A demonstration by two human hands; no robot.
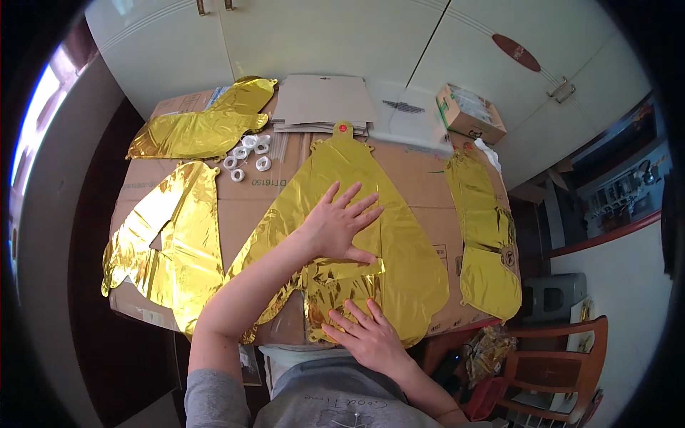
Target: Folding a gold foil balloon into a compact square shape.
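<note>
A large, flat gold foil balloon [407, 264] lies spread in front of me, a tab with a red dot at its far end. My left hand [341, 227] rests on its middle with the fingers spread wide. Closer to my body, my right hand [371, 339] lies on the near part of the foil, fingers stretched out. Between the hands a crinkled, shinier piece of gold foil [342, 289] shows; whether it is a fold of the same balloon I cannot tell. At left, a gold letter-shaped balloon [191, 228] lies flat.
Cardboard [421, 178] covers the table. Another gold balloon [189, 132] lies far left, beside several white ribbon rolls [250, 146]. Stacked cardboard sheets [325, 100] and a small box [471, 114] stand along the back. A long gold balloon [485, 242] lies right; a wooden chair [556, 367] stands beyond.
</note>
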